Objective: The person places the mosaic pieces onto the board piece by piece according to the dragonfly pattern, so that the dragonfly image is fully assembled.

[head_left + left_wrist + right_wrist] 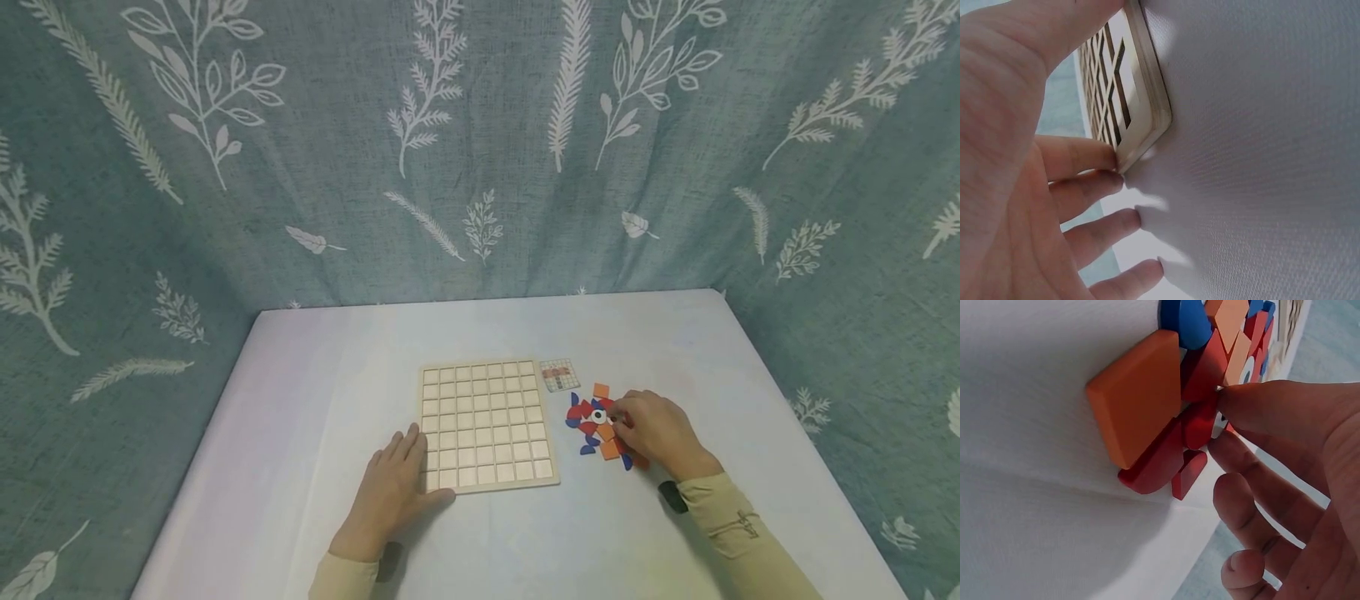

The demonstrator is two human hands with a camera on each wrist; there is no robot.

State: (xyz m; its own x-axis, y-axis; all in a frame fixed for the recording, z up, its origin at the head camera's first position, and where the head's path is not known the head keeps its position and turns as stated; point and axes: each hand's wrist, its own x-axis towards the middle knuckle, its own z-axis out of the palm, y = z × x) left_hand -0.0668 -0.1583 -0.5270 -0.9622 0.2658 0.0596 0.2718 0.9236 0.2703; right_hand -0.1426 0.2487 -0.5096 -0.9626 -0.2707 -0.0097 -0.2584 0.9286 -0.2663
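A square wooden grid board (487,426) lies flat on the table, its square recesses bare. My left hand (392,490) rests at its near left corner, fingers spread and fairly straight. The left wrist view shows those fingertips along the board's corner (1147,128) and on the cloth. My right hand (660,429) is over a pile of coloured wooden pieces right of the board. Its thumb (1254,403) and index finger pinch a small white piece with a black dot (1219,425), partly hidden among red pieces (1199,425).
Beside the board's far right corner lies a small pattern card (559,375). The pile has orange squares (609,450), blue rounded pieces (587,450), and another white piece with a black dot (597,416). A leafy green curtain (480,233) hangs around the white table (345,358).
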